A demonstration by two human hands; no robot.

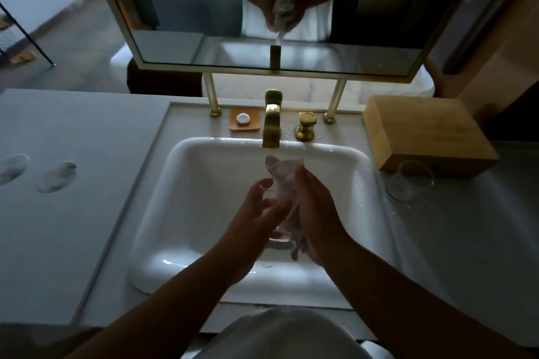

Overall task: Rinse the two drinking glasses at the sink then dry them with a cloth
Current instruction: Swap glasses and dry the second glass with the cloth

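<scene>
Over the white sink (180,183), my left hand (256,221) wraps around a clear drinking glass (277,207), which shows only in part between my hands. A thin pale cloth (281,172) is bunched in my right hand (315,213) and pressed against the glass; the cloth's top end sticks up under the gold tap (271,122) and its tail hangs below my palm. A second clear glass (411,181) stands upright on the counter right of the sink, against a wooden box.
The wooden box (428,131) sits at the back right of the counter. A gold knob (305,125) and an orange soap dish (245,120) flank the tap. A gold-framed mirror (262,38) hangs above. Two wet marks (55,178) lie on the left counter.
</scene>
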